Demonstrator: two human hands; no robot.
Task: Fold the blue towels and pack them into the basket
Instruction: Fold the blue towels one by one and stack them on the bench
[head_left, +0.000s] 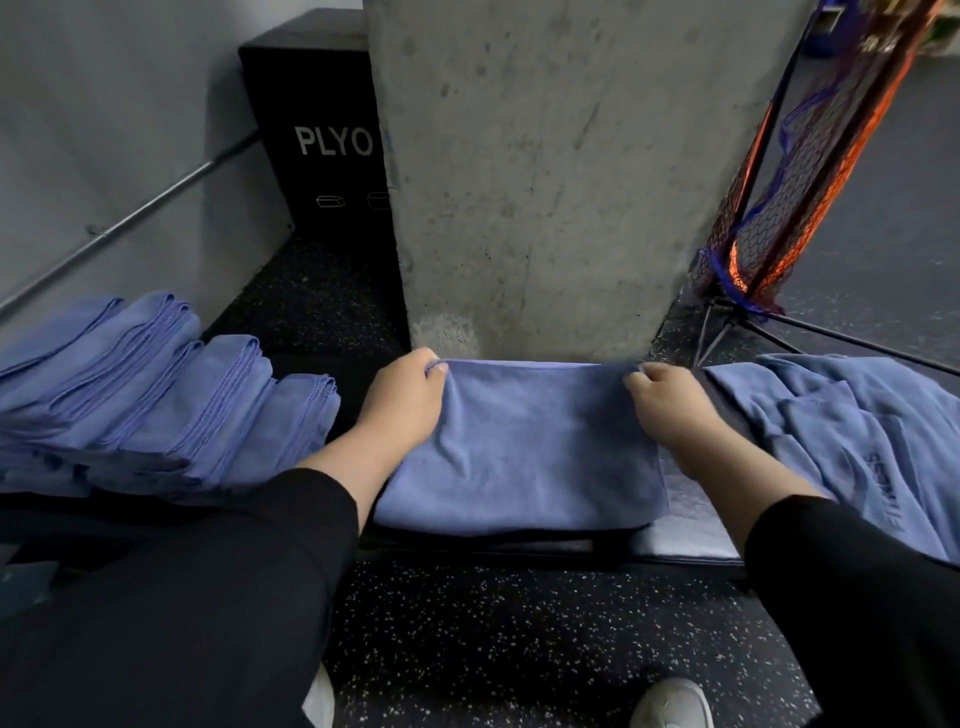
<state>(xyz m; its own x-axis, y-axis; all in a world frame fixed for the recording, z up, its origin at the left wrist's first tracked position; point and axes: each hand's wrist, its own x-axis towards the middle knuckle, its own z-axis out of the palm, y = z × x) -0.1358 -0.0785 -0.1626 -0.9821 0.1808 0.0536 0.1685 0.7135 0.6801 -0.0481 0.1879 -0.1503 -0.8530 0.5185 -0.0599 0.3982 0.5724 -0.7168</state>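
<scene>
Head view: a blue towel (519, 447) lies folded on a dark worktop (498, 543), just before a concrete pillar (545, 182). The left hand (402, 397) and right hand (670, 405) each pinch a far corner, likely to square the fold. Left of the pillar, folded towels (156, 395) lean in a row, and a black box (322, 130) reads "PLYO". Right of the pillar, unfolded towels (852, 431) wait. No basket shows.

The low black bench (498, 545) carried a folded blue towel (519, 457) at centre, stacked folded towels (156, 405) at 9 o'clock, and loose unfolded towels (852, 426) at 3 o'clock.
</scene>
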